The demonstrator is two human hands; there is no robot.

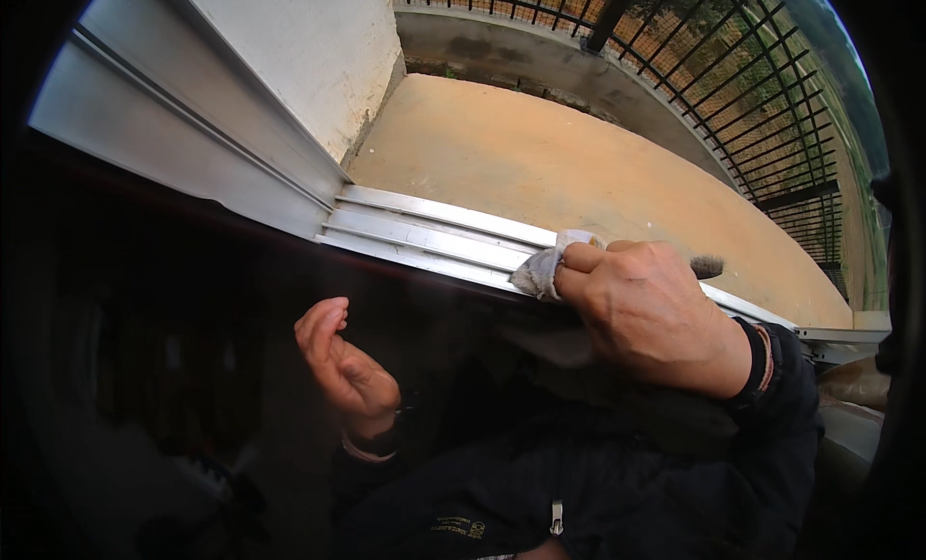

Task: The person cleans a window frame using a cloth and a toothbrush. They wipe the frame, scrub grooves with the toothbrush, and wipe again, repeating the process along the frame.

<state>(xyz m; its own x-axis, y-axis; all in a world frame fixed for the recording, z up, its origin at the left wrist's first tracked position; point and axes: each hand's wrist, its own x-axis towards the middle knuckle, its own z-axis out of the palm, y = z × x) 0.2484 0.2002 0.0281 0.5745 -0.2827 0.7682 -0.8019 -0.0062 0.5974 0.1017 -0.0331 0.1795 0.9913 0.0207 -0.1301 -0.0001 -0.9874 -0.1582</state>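
My right hand [648, 304] is closed around a crumpled, greyish-white rag [542, 271]. It presses the rag onto the silver metal track [424, 240] of a window or sliding-door frame, where long parallel grooves run. Just past my knuckles a dark grey fuzzy tip [707, 268], like a brush end, pokes out; the rest of it is hidden by the hand. My left hand [347, 362] hovers lower left, apart from the track, with its fingers loosely curled and nothing in them.
An upright silver frame [203, 116] meets the track at the left, beside a white wall [309, 49]. Beyond the track lies a tan concrete ledge [511, 155], bounded by a low wall and a black metal railing [733, 107]. The lower left is very dark.
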